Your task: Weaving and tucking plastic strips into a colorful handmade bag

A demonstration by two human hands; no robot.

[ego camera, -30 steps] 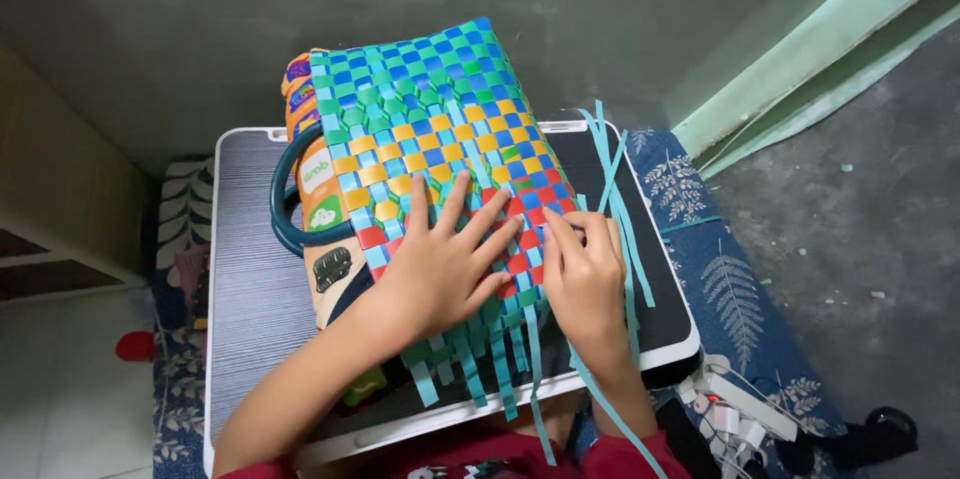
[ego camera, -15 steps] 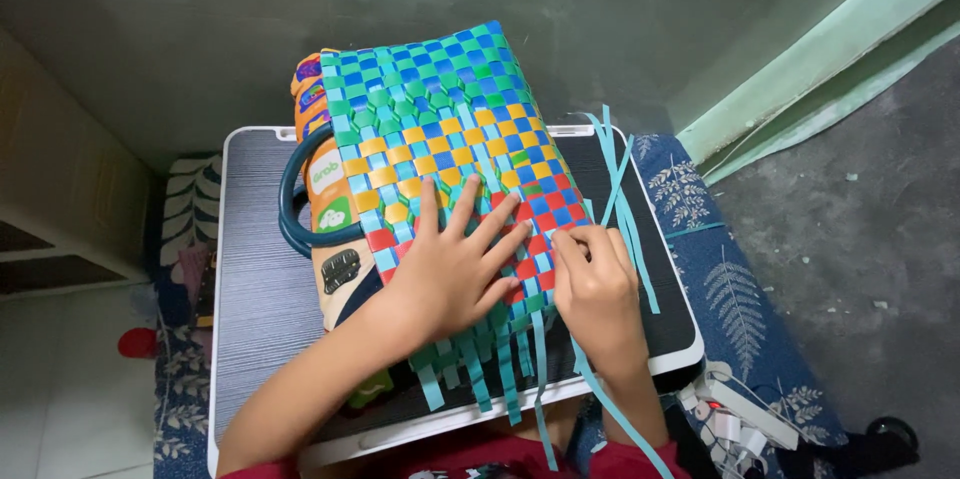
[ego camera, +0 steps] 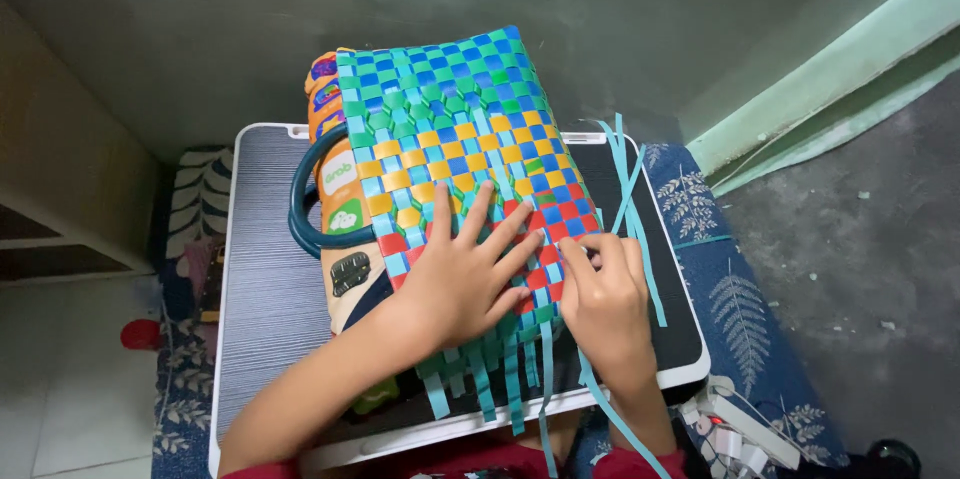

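At centre frame we see a half-woven basket (ego camera: 450, 159) of green, blue, yellow and red strips lying on a small desk (ego camera: 260, 279). The left hand (ego camera: 465, 279) presses flat on the weave, grip open, fingers spread. Just right of it, the right hand (ego camera: 605, 304) curls its grip around a teal strip (ego camera: 615, 414). Both elbows are cut off at the bottom edge.
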